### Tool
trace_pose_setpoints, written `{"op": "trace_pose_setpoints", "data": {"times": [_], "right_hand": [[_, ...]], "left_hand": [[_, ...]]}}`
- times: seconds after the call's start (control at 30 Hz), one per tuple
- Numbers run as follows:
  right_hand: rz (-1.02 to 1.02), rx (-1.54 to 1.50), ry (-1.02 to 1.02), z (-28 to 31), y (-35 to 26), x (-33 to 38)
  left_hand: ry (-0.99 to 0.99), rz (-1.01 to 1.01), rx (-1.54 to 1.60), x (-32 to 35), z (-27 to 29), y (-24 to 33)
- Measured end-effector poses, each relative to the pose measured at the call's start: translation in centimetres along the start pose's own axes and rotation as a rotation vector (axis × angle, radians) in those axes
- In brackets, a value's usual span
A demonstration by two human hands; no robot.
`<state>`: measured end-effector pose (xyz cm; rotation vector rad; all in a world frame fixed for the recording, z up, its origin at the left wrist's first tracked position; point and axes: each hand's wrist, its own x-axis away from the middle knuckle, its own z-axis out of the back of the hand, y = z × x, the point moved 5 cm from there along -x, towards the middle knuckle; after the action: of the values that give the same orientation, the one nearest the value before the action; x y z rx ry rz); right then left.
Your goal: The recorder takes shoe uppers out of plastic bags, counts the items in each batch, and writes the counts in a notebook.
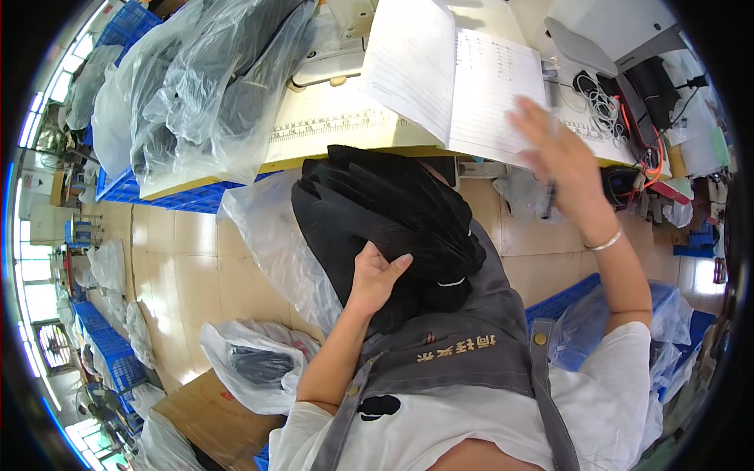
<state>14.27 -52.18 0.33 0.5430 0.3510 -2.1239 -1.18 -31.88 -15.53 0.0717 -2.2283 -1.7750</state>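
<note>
A thick stack of black fabric pieces (385,196) lies across my lap and leans toward the table edge. My left hand (377,275) grips the near side of it, thumb on top and the other fingers partly hidden in the folds. My right hand (558,153) is raised at the table edge, by the right page of an open notebook (491,94). Motion smears its fingers, so whether they hold anything is unclear. A thin dark object (548,200) shows just below that hand, its kind too blurred to name. The notebook's left page stands partly lifted.
Clear plastic bags of dark goods (212,86) cover the table's left end, beside a sewing machine base (330,67). Coiled cables (603,110) lie at the right. Blue crates (565,302), a cardboard box (212,416) and a white plastic bag (255,365) stand around me on the tiled floor.
</note>
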Motion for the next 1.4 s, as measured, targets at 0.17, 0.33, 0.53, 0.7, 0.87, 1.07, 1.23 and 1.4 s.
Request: {"op": "trace_pose_setpoints", "data": {"times": [0.17,0.33,0.53,0.7,0.87,1.07,1.23,1.4], "right_hand": [[0.122,0.123,-0.133,-3.9,-1.0,-0.1],[0.200,0.099,-0.232,-2.3,0.2,1.3],[0.168,0.013,-0.292,0.4,4.0,3.3],[0.031,-0.203,-0.236,0.7,5.1,1.3],[0.080,-0.354,-0.016,-2.0,2.5,-3.7],[0.256,-0.293,-0.296,-5.9,2.1,-5.0],[0.239,-0.131,-0.396,-6.1,0.6,-6.1],[0.551,-0.130,-0.004,-6.4,-0.1,-4.7]], "left_hand": [[-0.170,-0.012,0.265,0.0,-0.5,0.8],[-0.195,-0.003,0.403,0.0,-0.8,1.9],[-0.245,-0.004,0.334,-0.5,-1.6,2.8],[-0.231,-0.015,0.322,-0.4,-1.4,2.6],[-0.262,-0.026,0.366,-0.5,-1.7,2.5],[-0.293,-0.118,0.257,0.0,-2.2,3.0],[-0.219,-0.089,0.257,0.5,-1.9,2.4],[-0.376,-0.168,0.334,0.5,-2.7,3.4]]}}
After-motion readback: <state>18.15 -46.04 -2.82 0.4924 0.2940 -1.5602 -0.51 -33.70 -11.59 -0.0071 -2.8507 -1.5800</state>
